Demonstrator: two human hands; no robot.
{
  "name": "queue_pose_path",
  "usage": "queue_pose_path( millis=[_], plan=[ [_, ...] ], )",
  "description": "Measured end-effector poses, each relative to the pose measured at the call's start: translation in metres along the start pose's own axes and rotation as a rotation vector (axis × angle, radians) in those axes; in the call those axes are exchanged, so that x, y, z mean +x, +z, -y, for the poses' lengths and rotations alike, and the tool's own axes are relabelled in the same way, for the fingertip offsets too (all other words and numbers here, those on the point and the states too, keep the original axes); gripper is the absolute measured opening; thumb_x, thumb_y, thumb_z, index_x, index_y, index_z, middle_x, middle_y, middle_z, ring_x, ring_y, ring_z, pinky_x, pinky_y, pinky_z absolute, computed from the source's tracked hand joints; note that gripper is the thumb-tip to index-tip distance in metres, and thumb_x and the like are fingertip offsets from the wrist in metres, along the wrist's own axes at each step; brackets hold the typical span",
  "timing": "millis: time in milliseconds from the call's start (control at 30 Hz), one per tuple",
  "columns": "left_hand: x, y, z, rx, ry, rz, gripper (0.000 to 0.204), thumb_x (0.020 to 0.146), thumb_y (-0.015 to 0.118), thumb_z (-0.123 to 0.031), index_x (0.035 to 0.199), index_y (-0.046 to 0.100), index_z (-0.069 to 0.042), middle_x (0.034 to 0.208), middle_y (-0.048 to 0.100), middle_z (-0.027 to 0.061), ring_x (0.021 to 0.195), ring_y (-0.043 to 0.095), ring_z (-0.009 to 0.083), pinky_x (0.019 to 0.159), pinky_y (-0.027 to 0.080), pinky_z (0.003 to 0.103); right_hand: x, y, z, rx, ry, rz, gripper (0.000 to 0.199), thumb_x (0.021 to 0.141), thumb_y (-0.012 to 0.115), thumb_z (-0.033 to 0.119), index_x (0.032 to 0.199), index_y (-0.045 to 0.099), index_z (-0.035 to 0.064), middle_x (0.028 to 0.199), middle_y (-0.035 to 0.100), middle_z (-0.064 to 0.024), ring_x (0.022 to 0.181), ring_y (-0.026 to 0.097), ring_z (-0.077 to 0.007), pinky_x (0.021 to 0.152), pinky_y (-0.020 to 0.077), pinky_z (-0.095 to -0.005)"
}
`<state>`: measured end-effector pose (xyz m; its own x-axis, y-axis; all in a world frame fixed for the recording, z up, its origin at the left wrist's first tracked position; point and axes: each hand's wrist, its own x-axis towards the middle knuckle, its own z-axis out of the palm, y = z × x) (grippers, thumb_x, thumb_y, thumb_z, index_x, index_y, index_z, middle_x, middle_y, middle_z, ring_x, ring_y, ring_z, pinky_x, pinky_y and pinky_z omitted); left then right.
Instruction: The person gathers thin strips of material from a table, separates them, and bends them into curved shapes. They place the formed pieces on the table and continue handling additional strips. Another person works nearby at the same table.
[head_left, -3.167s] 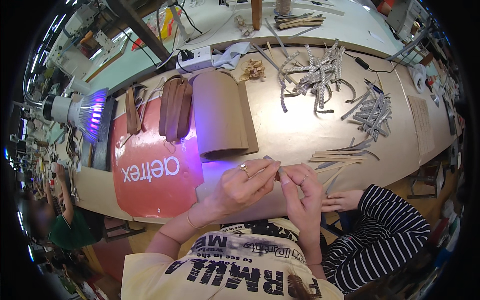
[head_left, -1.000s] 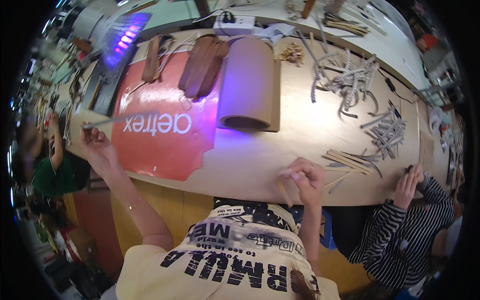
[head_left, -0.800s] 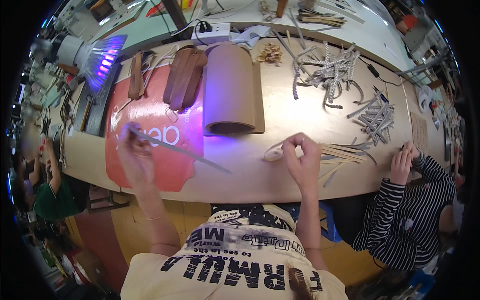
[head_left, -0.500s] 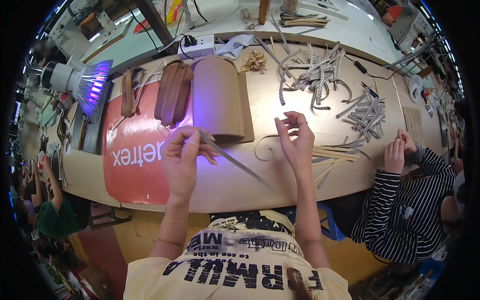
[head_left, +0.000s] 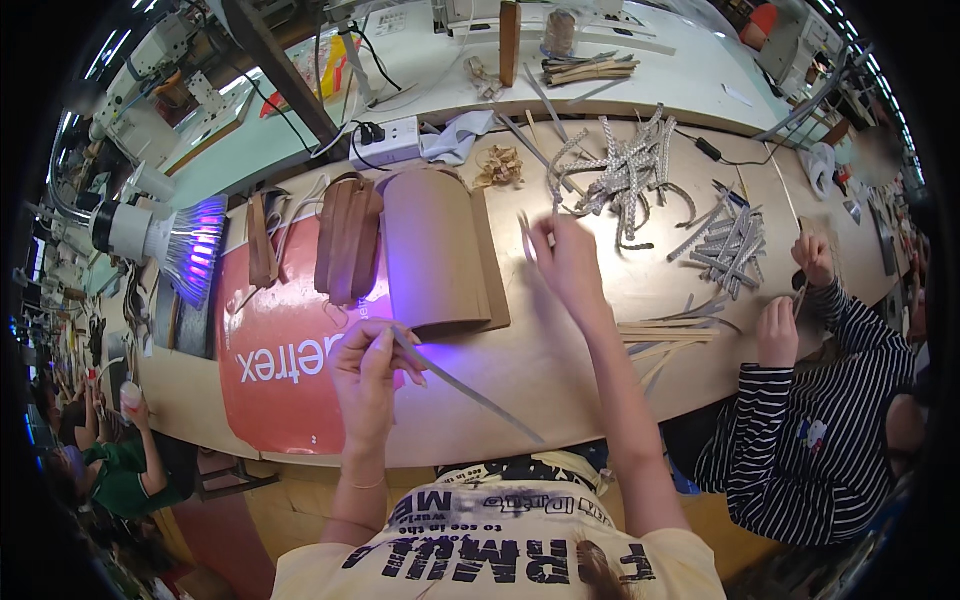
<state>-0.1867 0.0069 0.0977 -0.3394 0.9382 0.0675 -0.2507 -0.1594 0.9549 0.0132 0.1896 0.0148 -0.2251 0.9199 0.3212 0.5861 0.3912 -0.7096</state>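
Left hand (head_left: 368, 372) pinches a long thin strip (head_left: 470, 385) over the near table edge; right hand (head_left: 560, 255) grips a pale strip (head_left: 524, 233) farther off. Loose pinch risks dropping either strip; swinging tip may snag the rolled brown sheet (head_left: 432, 247).

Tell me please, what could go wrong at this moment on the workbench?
The left hand holds a long thin strip whose free end pokes past the table edge; it might snag or bend. The right hand reaches toward the pile of braided strips and could scatter them. A co-worker's hands work close by, so elbows may bump.
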Motion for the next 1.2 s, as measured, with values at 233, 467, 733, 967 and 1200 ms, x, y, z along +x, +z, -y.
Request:
queue_pose_path(
  millis=[233, 467, 733, 967, 1200],
  plan=[
    [-0.009, 0.015, 0.007, 0.022, -0.032, 0.056, 0.018, 0.100, 0.049, -0.008, 0.094, 0.061, 0.005, 0.088, 0.065, 0.0135, 0.064, 0.065, 0.0154, 0.053, 0.054, 0.025, 0.088, 0.062, -0.017, -0.006, -0.007, -0.053, 0.035, 0.089, 0.067, 0.018, 0.120, 0.065, 0.0011, 0.106, 0.064, -0.0204, 0.079, 0.068, -0.0297, 0.077, 0.0519, -0.0386],
    [-0.009, 0.023, 0.016, 0.184, -0.002, 0.118, 0.011, 0.095, 0.055, -0.004, 0.095, 0.064, 0.003, 0.097, 0.064, 0.0126, 0.076, 0.063, 0.0154, 0.065, 0.051, 0.026, 0.036, 0.015, 0.018, 0.210, 0.025, -0.040, 0.040, 0.090, 0.069, 0.024, 0.124, 0.062, 0.0037, 0.112, 0.063, -0.0150, 0.074, 0.065, -0.0209, 0.078, 0.0518, -0.0353],
    [-0.020, 0.058, 0.040, 0.544, 0.229, 0.570, 0.012, 0.083, 0.069, -0.009, 0.093, 0.074, -0.013, 0.134, 0.047, 0.0122, 0.100, 0.048, 0.0224, 0.083, 0.040, 0.033, -0.138, -0.091, 0.067, 1.243, 0.520, 0.490, 0.039, 0.105, 0.047, 0.031, 0.119, 0.063, -0.0017, 0.093, 0.068, -0.0081, 0.090, 0.063, -0.0130, 0.086, 0.0500, -0.0291],
    [-0.026, 0.102, 0.075, 0.185, 0.016, 0.949, 0.014, 0.089, 0.065, -0.017, 0.102, 0.070, -0.013, 0.147, 0.041, 0.0148, 0.122, 0.048, 0.0289, 0.099, 0.038, 0.043, -0.213, -0.134, 0.053, 1.269, 0.670, 0.277, 0.018, 0.100, 0.057, 0.016, 0.104, 0.064, -0.0005, 0.079, 0.060, 0.0004, 0.065, 0.055, -0.0063, 0.061, 0.0457, -0.0202],
    [-0.014, 0.198, 0.167, 0.848, 0.671, 1.261, 0.038, 0.098, 0.050, -0.033, 0.133, 0.056, -0.018, 0.153, 0.037, 0.0137, 0.144, 0.031, 0.0322, 0.119, 0.018, 0.053, -0.252, -0.163, -0.016, 0.362, 0.907, -0.318, 0.018, 0.094, 0.067, 0.016, 0.090, 0.068, -0.0018, 0.071, 0.059, 0.0058, 0.061, 0.046, -0.0005, 0.055, 0.0364, -0.0177]
  ],
)
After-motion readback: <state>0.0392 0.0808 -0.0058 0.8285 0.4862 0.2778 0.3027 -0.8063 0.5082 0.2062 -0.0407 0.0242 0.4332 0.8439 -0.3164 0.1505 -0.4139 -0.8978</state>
